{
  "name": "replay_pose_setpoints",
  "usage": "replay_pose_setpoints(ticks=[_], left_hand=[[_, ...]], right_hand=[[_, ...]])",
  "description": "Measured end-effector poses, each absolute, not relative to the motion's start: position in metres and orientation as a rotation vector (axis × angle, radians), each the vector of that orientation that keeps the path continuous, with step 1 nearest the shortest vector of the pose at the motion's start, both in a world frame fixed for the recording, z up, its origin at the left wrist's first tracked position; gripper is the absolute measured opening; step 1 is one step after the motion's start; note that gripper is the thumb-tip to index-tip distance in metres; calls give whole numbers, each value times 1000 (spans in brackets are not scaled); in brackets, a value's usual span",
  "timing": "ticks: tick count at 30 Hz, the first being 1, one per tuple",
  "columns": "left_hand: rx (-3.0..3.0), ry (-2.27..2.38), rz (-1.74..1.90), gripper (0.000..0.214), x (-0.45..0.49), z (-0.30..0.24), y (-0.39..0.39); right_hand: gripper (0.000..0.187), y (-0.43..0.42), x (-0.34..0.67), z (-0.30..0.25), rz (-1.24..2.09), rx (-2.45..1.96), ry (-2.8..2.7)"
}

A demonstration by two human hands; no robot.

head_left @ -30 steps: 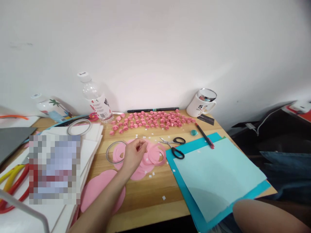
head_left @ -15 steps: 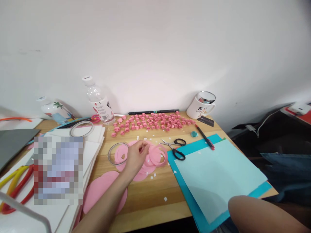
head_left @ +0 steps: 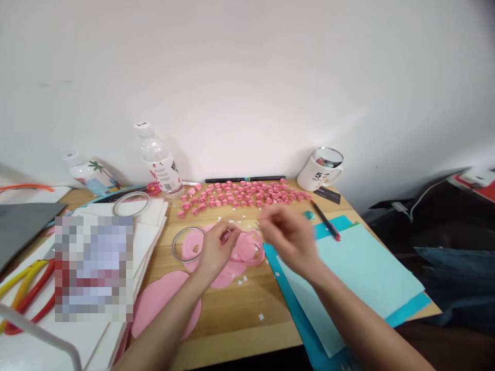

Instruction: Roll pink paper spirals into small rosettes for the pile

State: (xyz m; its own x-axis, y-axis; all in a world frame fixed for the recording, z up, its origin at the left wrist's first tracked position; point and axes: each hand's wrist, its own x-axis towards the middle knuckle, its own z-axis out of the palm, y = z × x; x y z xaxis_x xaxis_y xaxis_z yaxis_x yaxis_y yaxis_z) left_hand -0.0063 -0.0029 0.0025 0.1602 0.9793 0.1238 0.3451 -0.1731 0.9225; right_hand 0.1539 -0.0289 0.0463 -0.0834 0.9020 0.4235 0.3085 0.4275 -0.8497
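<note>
My left hand [head_left: 220,245] is closed in a pinch above a pile of pink paper spirals [head_left: 232,270]; what sits between its fingertips is too small to make out. Beside its wrist a tape roll [head_left: 174,246] lies flat on the spirals. My right hand [head_left: 288,239] is blurred by motion, its fingers curled, over the spot where the black-handled scissors lay. Whether it holds anything does not show. Rolled pink paper roses [head_left: 240,193] fill the back of the desk. Pink paper discs [head_left: 166,304] lie under my left forearm.
Light blue sheets [head_left: 359,278] lie at the right with a pen [head_left: 326,220] near them. A mug [head_left: 319,169] and a bottle [head_left: 162,162] stand by the wall. Papers [head_left: 147,232] and red-and-yellow-handled pliers [head_left: 29,288] are at the left. White paper bits [head_left: 261,317] are scattered about.
My right hand has come in from the lower right to the middle of the desk and now covers the scissors. My left hand stays pinched over the spirals.
</note>
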Motion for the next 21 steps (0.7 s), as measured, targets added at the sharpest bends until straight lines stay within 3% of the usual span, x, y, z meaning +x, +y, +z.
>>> replay_pose_setpoints(ticks=[8, 21], left_hand=[[1511, 1258, 999, 14, -6, 6, -1], [1446, 1318, 956, 16, -3, 5, -1]], right_hand=[[21, 3, 140, -14, 1088, -1200, -1507], [22, 0, 149, -14, 1337, -1147, -1226]])
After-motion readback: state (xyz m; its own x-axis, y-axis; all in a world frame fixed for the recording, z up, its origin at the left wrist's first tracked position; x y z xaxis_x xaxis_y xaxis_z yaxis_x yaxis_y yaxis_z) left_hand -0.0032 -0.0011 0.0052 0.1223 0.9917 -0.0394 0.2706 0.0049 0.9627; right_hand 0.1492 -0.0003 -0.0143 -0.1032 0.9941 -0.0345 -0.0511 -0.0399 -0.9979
